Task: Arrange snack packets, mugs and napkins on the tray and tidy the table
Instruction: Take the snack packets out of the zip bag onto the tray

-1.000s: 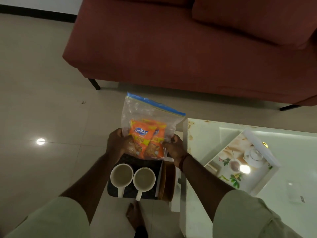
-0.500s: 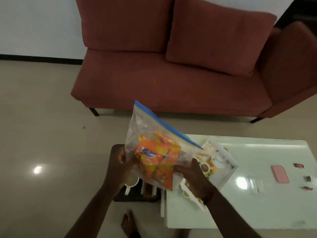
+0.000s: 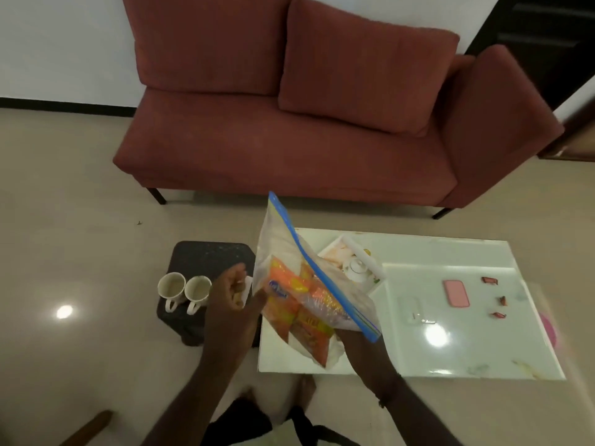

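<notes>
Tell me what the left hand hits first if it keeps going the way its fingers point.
Probably the zip bag of snack packets: the left hand is open, fingers aimed toward its side, though depth is unclear.

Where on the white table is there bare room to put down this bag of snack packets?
The widest bare patch on the white table is its near strip, between the zip bag and the right edge. The middle, between the tray and the pink phone, is mostly free. The far left corner is crowded by the tray; small wrappers dot the right.

Orange snack packets (image 3: 299, 312), blue-striped clear bag (image 3: 325, 284), maroon sofa (image 3: 289, 130)
</notes>
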### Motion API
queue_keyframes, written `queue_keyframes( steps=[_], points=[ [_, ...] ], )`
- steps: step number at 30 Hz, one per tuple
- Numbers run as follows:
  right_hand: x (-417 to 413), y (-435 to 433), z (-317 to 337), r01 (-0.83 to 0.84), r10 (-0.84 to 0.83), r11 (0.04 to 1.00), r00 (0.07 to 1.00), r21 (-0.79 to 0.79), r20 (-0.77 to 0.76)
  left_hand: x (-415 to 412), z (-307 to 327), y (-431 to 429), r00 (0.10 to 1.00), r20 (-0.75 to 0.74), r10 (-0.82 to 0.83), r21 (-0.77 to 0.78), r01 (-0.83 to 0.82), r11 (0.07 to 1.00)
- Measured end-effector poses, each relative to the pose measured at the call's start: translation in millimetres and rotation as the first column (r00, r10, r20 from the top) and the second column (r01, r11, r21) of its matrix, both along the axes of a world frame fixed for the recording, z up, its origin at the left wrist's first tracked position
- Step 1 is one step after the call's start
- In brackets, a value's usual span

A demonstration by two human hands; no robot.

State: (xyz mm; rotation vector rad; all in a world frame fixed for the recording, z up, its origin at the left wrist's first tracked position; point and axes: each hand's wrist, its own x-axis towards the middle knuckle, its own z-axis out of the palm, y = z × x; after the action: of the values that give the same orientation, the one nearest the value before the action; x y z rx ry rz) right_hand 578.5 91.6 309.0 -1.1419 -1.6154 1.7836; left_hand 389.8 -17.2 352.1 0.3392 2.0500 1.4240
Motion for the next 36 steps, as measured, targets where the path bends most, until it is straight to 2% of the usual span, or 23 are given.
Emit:
queue_keyframes(
  steps=[2,6,10,11,14,16,18,19,20,21,22,23,24,26,27,28,30,32,36],
  points=[
    [10,-3,-1,0.012,-0.012,1.000,0.999,0.013,-0.032,18,21,5,0.998,0.037,-0.044,0.047,0.043,0.998],
    [27,-18,-2,0.025,-0.025,0.996,1.000,0.083,0.001,37,53,17,0.952,0.260,-0.165,0.161,0.125,0.979],
    [35,-37,-4,0.029,-0.052,0.982,0.991,0.187,0.122,46,57,22,0.931,0.286,-0.226,0.151,0.189,0.970],
    [38,-40,-7,0.044,-0.076,0.982,0.983,0.184,0.169,48,54,23,0.929,0.284,-0.239,0.146,0.204,0.968],
    [44,-45,-14,0.113,-0.119,0.993,0.963,0.041,0.242,52,45,21,0.917,0.301,-0.263,0.119,0.237,0.964],
    [52,-44,-18,0.013,-0.065,0.990,0.924,0.141,0.376,56,39,21,0.891,0.380,-0.247,0.115,0.219,0.969],
    [62,-40,-14,-0.120,0.032,0.975,0.908,0.185,0.418,61,35,25,0.855,0.479,-0.200,0.121,0.162,0.979],
    [69,-35,-13,-0.263,0.133,0.940,0.867,0.216,0.479,64,33,27,0.836,0.519,-0.175,0.121,0.130,0.984],
    [75,-29,-10,-0.452,0.249,0.856,0.786,0.251,0.566,67,31,29,0.820,0.551,-0.158,0.120,0.109,0.987],
    [85,-19,-9,-0.648,0.349,0.726,0.636,0.231,0.688,71,29,31,0.809,0.568,-0.154,0.117,0.106,0.987],
    [95,-8,-7,-0.763,0.390,0.620,0.502,0.183,0.772,75,27,34,0.803,0.575,-0.157,0.107,0.117,0.987],
    [103,4,0,-0.794,0.374,0.581,0.458,0.181,0.806,79,24,36,0.802,0.575,-0.162,0.094,0.132,0.987],
    [109,15,8,-0.773,0.339,0.591,0.498,0.231,0.798,84,22,39,0.801,0.577,-0.162,0.079,0.142,0.987],
    [115,34,27,-0.572,0.256,0.748,0.716,0.337,0.649,95,17,43,0.799,0.582,-0.151,0.059,0.144,0.988],
    [114,41,36,-0.457,0.235,0.829,0.807,0.321,0.542,102,15,45,0.802,0.579,-0.144,0.047,0.143,0.989],
    [110,48,45,-0.388,0.239,0.881,0.859,0.271,0.452,110,13,47,0.808,0.572,-0.139,0.035,0.145,0.989],
    [98,55,60,-0.419,0.335,0.892,0.866,0.172,0.372,125,10,53,0.819,0.556,-0.140,0.018,0.156,0.988],
    [91,53,65,-0.484,0.412,0.867,0.829,0.117,0.377,141,7,60,0.833,0.530,-0.155,-0.003,0.185,0.983],
    [96,62,55,-0.381,0.272,0.903,0.865,0.199,0.421,164,3,71,0.834,0.527,-0.161,0.024,0.174,0.984]
  ],
)
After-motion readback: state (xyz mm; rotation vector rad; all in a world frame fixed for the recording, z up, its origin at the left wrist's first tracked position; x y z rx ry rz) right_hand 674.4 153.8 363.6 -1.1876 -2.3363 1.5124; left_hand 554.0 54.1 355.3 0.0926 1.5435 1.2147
